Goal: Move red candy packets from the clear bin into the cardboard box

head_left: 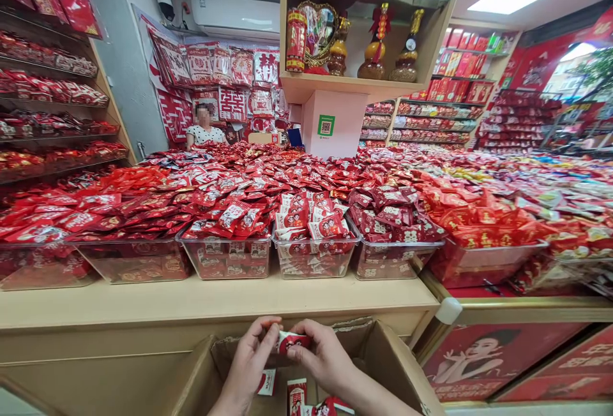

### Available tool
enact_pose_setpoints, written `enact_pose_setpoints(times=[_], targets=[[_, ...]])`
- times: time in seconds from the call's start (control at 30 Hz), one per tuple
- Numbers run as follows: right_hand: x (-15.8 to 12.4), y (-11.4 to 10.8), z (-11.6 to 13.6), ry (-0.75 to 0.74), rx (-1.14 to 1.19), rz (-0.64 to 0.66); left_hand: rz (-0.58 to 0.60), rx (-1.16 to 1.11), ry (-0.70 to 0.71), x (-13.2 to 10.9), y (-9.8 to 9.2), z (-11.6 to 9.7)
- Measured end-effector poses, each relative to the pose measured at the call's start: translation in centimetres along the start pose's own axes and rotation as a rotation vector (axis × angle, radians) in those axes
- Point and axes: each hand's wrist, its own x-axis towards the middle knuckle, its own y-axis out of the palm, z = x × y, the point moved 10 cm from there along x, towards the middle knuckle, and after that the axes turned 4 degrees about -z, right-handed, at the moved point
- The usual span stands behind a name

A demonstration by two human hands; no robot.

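Note:
Over an open cardboard box, both hands are closed on one small red and white candy packet. My right hand pinches its right end between thumb and fingers. The thumb and fingertips of my left hand are at the left end, covering part of it. Inside the box below lie several loose packets: a white and red one by my left wrist, an upright red one, and more partly hidden by my right forearm.
Clear plastic bins heaped with red packets line the counter ahead, including one of white and red packets and one of dark red packets. A person is behind the heaps. Shelves stand left.

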Motion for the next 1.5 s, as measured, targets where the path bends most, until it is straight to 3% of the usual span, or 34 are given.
enact_pose_setpoints(times=[0.1,0.2,0.3,0.37,0.43,0.5,0.57,0.63,0.8,1.03,1.27,1.5], targets=[[0.8,-1.9,3.6,-0.145,-0.106,-0.034,-0.031,-0.143,-0.094,0.0,-0.5,1.2],[2.7,-4.8,8.9,-0.358,-0.207,-0.115,-0.071,-0.173,-0.15,0.1,-1.1,2.3],[6.5,-8.9,13.5,-0.488,-0.33,-0.235,-0.074,-0.143,-0.169,0.2,-1.2,3.0],[10.0,-11.7,15.0,-0.481,-0.461,-0.28,-0.047,-0.129,-0.157,0.3,-0.9,3.3],[13.6,-14.9,14.6,-0.335,-0.589,-0.323,-0.025,-0.114,-0.139,0.4,-0.7,3.7],[16.4,-17.3,12.4,-0.111,-0.667,-0.294,-0.007,-0.089,-0.116,0.4,-0.5,4.1],[17.9,-18.5,10.2,0.04,-0.7,-0.235,0.023,-0.055,-0.092,0.3,-0.2,4.6],[18.4,-18.6,8.9,0.091,-0.713,-0.192,0.052,-0.01,-0.066,0.3,0.1,5.1],[18.6,-18.3,7.7,0.122,-0.71,-0.168,0.107,0.099,-0.037,0.7,0.4,6.0],[19.4,-18.9,7.7,0.057,-0.63,-0.265,0.166,0.199,-0.061,0.8,0.8,7.0],[19.6,-19.2,7.6,0.004,-0.546,-0.281,0.199,0.266,-0.048,0.7,1.2,7.4],[19.9,-19.8,7.0,0.043,-0.608,-0.325,0.211,0.364,-0.017,0.4,1.3,7.4]])
